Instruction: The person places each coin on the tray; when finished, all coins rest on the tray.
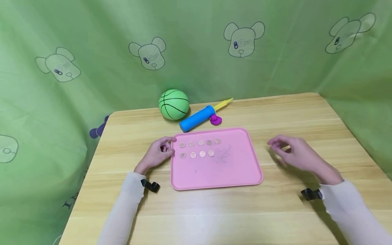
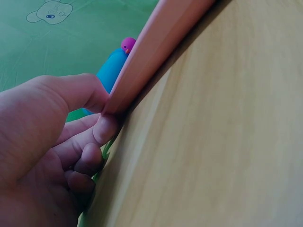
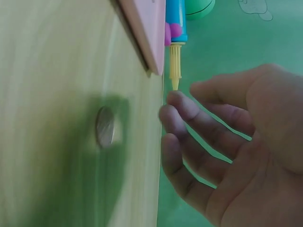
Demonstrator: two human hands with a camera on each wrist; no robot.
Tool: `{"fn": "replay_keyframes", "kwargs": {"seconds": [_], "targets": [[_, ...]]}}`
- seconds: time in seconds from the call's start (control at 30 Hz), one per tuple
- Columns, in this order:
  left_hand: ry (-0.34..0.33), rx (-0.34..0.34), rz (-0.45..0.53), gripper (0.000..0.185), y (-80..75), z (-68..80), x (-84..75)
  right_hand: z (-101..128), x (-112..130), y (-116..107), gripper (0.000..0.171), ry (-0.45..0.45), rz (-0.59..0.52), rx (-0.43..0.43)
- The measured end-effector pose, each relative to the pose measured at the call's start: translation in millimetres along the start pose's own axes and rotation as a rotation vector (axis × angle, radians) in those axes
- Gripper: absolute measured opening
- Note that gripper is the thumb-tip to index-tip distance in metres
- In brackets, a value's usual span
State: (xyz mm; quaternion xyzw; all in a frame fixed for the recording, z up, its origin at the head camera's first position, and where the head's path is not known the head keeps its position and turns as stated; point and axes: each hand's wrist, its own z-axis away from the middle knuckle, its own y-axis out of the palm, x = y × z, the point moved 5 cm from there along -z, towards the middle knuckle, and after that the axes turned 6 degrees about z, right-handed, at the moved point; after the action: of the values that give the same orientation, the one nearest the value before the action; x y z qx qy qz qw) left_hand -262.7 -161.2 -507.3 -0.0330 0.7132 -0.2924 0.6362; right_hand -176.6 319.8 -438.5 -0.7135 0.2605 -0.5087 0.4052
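A pink tray (image 1: pixel 232 170) lies on the table with several coins (image 1: pixel 200 143) in two rows in its upper left part. My left hand (image 1: pixel 157 152) is at the tray's left side. In the left wrist view, the thumb and a finger of that hand (image 2: pixel 61 127) pinch the tray's rim (image 2: pixel 156 42). To the right of the tray, my right hand (image 1: pixel 294 151) hovers above the table with loosely bent fingers and nothing between them. A single coin (image 3: pixel 105 126) lies on the wood near that hand (image 3: pixel 227 142) in the right wrist view; the head view hides it.
Behind the tray lies a blue pump (image 1: pixel 197 118) with a yellow nozzle (image 1: pixel 223 104). A small purple rubber duck (image 1: pixel 216 119) touches or nearly touches it. A green ball (image 1: pixel 174 104) with black lines sits at the back edge, before a green curtain (image 1: pixel 196 51).
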Motion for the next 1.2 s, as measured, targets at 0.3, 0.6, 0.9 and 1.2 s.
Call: {"fn": "replay_keyframes", "kwargs": {"seconds": [0.3,0.6,0.9,1.2], "targets": [[0.015,-0.007,0.007,0.047,0.3,0.4,-0.3,17,-12,1,0.039,0.024,0.076,0.093],[0.009,-0.006,0.011,0.047,0.7,0.3,-0.7,25,-25,10,0.029,0.049,0.109,0.135],[0.009,-0.003,0.018,0.047,2.5,-0.3,0.8,23,-28,16,0.025,0.060,0.029,0.223],[0.013,-0.001,0.016,0.047,2.1,-0.4,-0.1,22,-20,13,0.026,0.066,0.063,0.197]]}}
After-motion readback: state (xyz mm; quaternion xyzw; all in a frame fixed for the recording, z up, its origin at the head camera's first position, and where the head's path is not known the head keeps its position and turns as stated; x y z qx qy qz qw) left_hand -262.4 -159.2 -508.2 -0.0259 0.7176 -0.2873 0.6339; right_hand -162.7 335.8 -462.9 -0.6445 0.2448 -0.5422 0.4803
